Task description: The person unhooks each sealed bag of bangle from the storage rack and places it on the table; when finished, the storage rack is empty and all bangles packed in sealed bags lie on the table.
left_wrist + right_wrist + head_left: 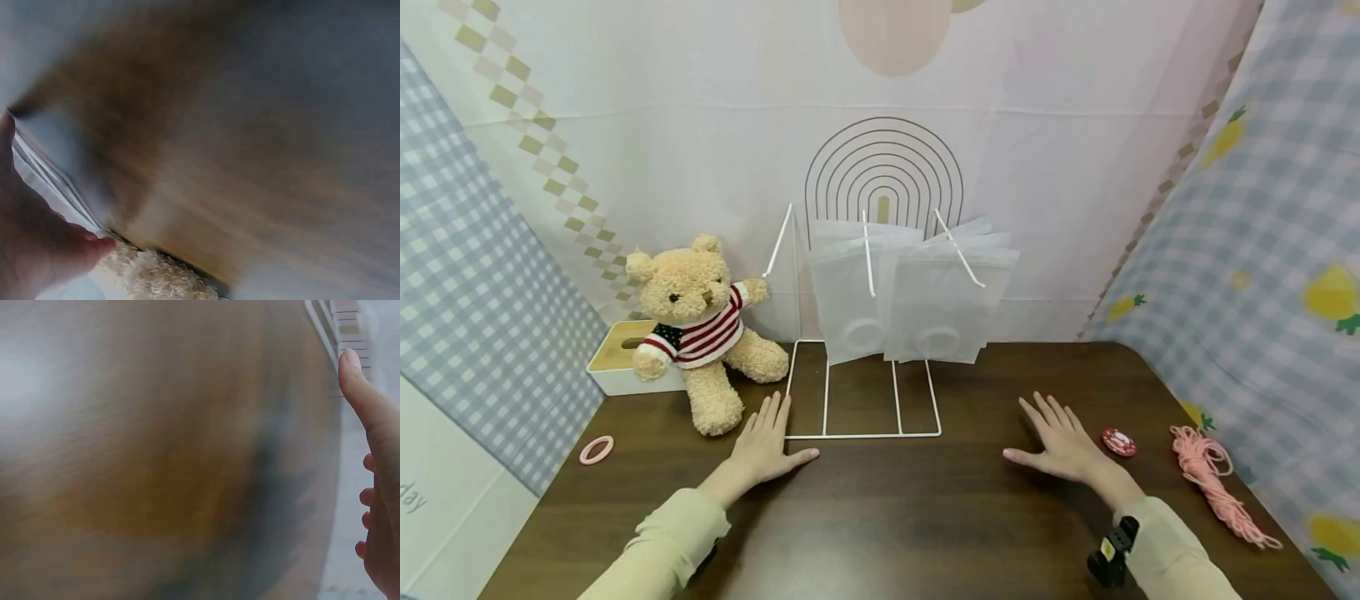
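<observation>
Both wrist cams are mostly brown blur, with the hands cut off at the edges. The rear bags hide behind the front ones, and the pale round shapes inside the frosted plastic bags [925, 287] are hard to make out.

Left hand [762, 446] and right hand [1060, 446] are well apart on the worktop [880, 517], flat with fingers straight, nothing held. The white wire rack [865, 436] with the bags sits between and ahead of them; can't tell if the left fingertips touch its edge. Fuzzy teddy bear [707, 337] in a stripy knit's just beyond that hand, glossy red chip [1118, 442] beside the right.
</observation>
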Available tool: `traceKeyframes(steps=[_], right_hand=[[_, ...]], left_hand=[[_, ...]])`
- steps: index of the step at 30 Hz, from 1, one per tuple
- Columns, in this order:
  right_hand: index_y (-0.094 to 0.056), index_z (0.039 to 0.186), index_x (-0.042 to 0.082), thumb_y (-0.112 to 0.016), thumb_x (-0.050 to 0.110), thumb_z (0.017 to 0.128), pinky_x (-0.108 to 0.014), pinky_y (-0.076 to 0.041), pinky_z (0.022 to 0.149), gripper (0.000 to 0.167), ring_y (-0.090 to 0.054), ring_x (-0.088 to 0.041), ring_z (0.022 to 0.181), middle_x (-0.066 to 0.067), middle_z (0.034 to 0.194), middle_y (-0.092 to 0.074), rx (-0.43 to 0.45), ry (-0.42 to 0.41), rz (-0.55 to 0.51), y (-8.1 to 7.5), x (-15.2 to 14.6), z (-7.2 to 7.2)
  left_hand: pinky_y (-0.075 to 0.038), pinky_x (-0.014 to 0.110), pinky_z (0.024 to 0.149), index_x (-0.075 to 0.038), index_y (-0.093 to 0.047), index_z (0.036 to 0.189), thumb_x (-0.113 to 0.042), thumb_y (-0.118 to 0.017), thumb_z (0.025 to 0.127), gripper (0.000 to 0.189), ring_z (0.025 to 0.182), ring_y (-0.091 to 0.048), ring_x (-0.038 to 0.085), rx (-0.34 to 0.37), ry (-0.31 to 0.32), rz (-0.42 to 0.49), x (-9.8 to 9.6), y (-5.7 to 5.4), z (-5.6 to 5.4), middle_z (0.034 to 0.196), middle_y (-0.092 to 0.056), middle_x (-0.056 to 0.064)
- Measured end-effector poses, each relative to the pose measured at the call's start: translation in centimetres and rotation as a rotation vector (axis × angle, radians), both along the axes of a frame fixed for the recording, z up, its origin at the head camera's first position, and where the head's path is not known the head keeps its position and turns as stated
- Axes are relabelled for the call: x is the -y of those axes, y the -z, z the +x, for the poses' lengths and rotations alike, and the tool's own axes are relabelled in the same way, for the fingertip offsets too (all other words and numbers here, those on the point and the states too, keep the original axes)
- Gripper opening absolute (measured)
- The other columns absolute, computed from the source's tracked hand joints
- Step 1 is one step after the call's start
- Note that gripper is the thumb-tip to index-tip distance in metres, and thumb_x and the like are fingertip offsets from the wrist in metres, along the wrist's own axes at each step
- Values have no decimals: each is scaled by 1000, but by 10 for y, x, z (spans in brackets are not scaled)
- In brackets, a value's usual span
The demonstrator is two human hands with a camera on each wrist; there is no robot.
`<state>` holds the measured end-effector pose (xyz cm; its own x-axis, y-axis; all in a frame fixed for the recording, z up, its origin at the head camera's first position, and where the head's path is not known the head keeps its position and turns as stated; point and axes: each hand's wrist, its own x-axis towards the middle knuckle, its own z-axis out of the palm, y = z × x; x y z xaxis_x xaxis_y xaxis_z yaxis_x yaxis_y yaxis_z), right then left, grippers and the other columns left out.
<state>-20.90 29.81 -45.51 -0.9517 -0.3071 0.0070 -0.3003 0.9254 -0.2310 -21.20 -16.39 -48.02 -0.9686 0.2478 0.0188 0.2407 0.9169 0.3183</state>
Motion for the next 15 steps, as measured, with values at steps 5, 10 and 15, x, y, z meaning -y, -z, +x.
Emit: traceKeyframes(steps=[5, 10, 15], right_hand=[[-21, 145, 6, -56, 62, 78, -63, -13, 106, 94, -13, -47, 135, -27, 150, -14, -27, -36, 15, -28, 15, -24], [-18, 146, 5, -58, 56, 80, -63, -19, 105, 93, -19, -48, 133, -28, 148, -18, -123, -57, -36, -70, 26, -47], [-42, 133, 0, -71, 32, 78, -55, -38, 94, 70, -46, -42, 117, -25, 129, -48, -434, 33, -378, -112, 45, -65]], left_hand=[[-26, 52, 108, 13, -17, 140, -55, -63, 76, 104, 135, -22, 43, 79, -25, 56, 5, -2, -19, 145, -21, 33], [-26, 54, 107, 12, -19, 140, -55, -64, 76, 103, 135, -22, 44, 132, -31, 84, 5, -5, -24, 145, -22, 32], [-27, 54, 107, 12, -21, 140, -55, -64, 76, 102, 135, -22, 44, 147, -27, 74, 2, -5, -24, 145, -22, 32]])
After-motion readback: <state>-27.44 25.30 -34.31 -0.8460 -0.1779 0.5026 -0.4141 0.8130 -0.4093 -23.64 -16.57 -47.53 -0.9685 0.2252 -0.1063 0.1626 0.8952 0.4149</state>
